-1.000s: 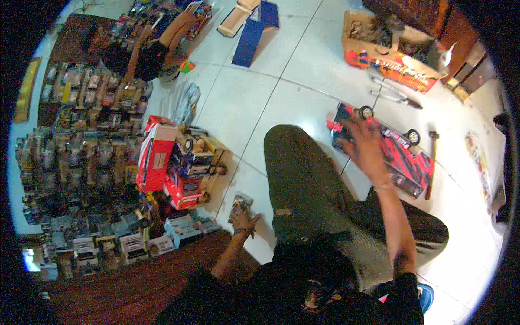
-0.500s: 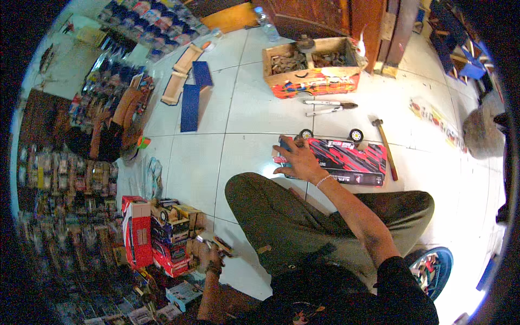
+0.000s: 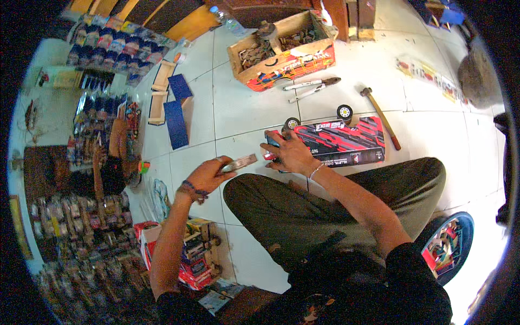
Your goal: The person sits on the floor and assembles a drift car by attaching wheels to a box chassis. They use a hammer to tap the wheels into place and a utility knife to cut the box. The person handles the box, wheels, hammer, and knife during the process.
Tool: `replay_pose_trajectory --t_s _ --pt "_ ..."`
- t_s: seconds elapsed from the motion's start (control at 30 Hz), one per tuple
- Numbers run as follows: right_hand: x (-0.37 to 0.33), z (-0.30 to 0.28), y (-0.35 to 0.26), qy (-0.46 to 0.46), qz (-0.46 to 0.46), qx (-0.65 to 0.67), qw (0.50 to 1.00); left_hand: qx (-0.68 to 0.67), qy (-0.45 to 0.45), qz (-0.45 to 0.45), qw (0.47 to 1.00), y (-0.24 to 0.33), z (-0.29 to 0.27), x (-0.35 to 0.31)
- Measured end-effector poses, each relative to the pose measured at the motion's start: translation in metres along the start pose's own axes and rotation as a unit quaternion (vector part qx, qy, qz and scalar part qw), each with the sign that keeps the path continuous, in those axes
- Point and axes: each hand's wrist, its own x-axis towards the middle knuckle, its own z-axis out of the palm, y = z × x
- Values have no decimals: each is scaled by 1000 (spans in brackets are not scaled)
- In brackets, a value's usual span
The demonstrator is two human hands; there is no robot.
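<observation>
Head view: I see the right hand splayed on a boxy toy truck, black streaked red; the left hand clasps a pale piece

I read strong light from the right; the tile floor there blows out near white. Left side's dim and grainy: wrapped packages smear, can't resolve them. Black shirt loses detail. Red-and-black toy truck reads fairly crisp. Fisheye bends tile lines; corners vignette black.
</observation>
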Motion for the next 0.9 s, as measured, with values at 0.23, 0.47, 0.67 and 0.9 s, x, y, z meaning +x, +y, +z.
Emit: replay_pose_trajectory --t_s 0.23,0.47,0.67,0.9 --pt "0 -3 2 6 5 25 1000 111 -7 19 994 -8 28 59" --pt "-1 -2 2 -4 11 41 999 149 21 46 988 -17 40 65" --pt "-1 0 3 -16 22 64 998 186 -11 4 982 -1 37 65" --pt "-1 3 4 -9 11 54 998 226 -19 -14 974 6 34 68"
